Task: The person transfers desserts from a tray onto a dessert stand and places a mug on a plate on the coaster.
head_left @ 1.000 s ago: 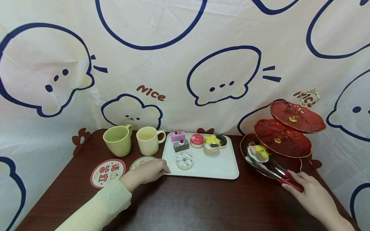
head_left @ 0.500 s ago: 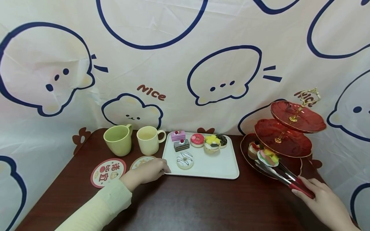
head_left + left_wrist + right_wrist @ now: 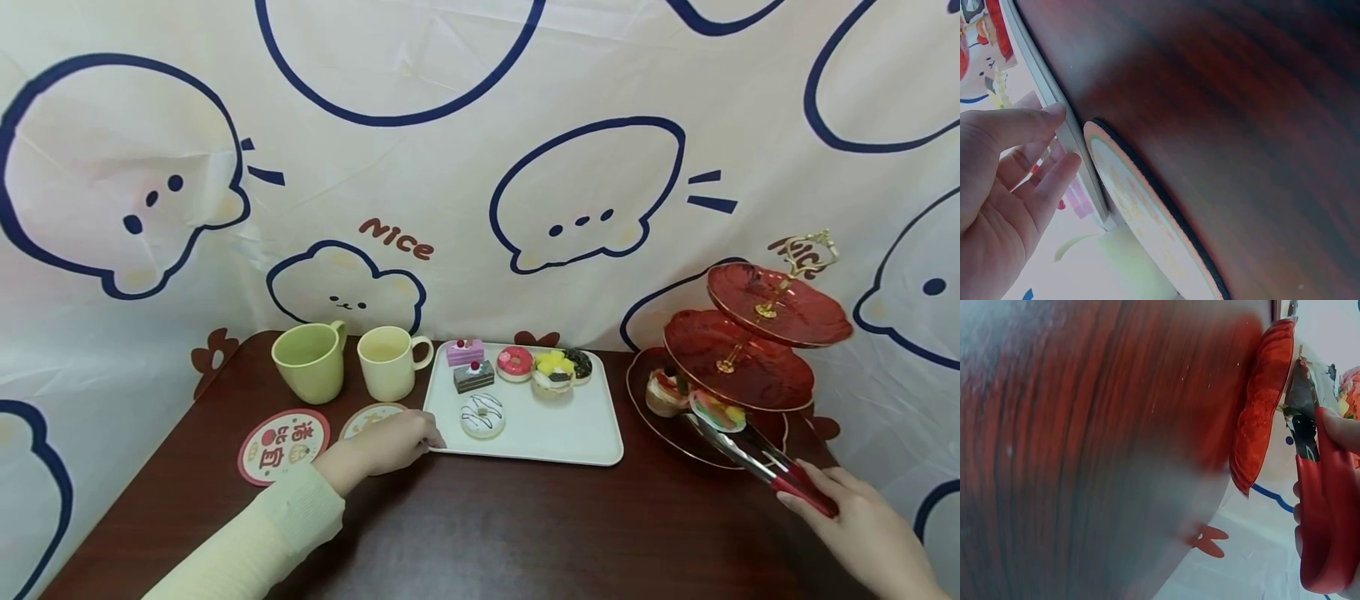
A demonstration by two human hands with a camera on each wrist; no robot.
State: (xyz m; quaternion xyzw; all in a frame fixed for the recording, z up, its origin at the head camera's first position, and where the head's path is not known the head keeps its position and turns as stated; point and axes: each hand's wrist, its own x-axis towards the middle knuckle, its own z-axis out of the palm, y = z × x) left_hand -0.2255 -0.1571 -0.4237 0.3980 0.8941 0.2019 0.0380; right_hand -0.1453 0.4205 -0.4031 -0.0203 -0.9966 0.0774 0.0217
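Note:
My left hand (image 3: 393, 442) pinches the left front corner of a white tray (image 3: 562, 437); in the left wrist view thumb and fingertips are at its rim (image 3: 1072, 140). My right hand (image 3: 862, 521) grips red-handled metal tongs (image 3: 1329, 519). Between the tongs' tips is a toy fruit tart (image 3: 718, 412) in a white cup, over the bottom tier (image 3: 637, 417) of a red tiered stand. Just left of it, a toy cupcake (image 3: 663, 398) with a red topping sits on that tier. The tray bears a white-iced doughnut (image 3: 474, 427), other doughnuts, cake slices and a yellow-topped cupcake (image 3: 552, 379).
The middle tier (image 3: 690, 342) overhangs the bottom one, with the top tier (image 3: 810, 310) and a gold handle above. Two mugs, green (image 3: 309, 367) and cream (image 3: 386, 367), stand at the back left. Two round coasters (image 3: 258, 446) lie before them. A printed cloth hangs behind.
My right hand has moved right and slightly down, carrying the tongs and tart along the bottom tier. The cupcake beside the tart has come into fuller view. My left hand stays at the tray.

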